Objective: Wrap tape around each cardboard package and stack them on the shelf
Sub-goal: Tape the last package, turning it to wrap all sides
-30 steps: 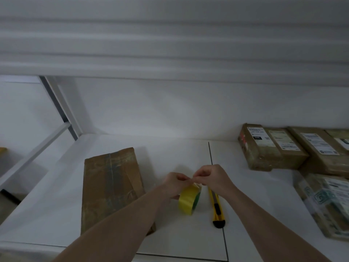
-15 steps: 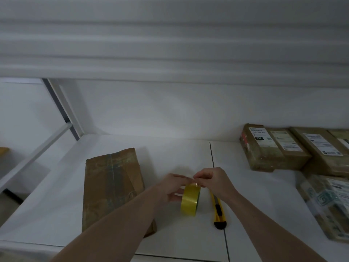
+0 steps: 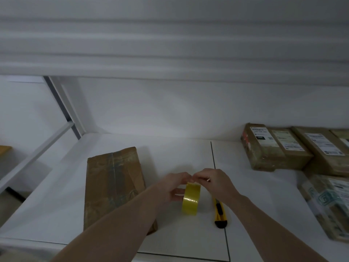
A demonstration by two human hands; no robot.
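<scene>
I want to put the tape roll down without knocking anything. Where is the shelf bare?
Bare shelf lies behind the hands, between the brown package and the labelled packages; another patch lies right of the utility knife. The right side is crowded.

Only one bit legible: "060", white digits on a black patch, on the white label (image 3: 260, 133) of the nearest parcel (image 3: 264, 148) at back right. Rest of that label is small print, too blurred to read. Red sticker (image 3: 245, 138) on the parcel's left face, markings not legible. Labels on the next parcels (image 3: 289, 148) along have barcodes & text lines, all unreadable. Front-right parcel (image 3: 328, 205) carries a greenish printed pattern & a white label, no letters I can make out.
</scene>
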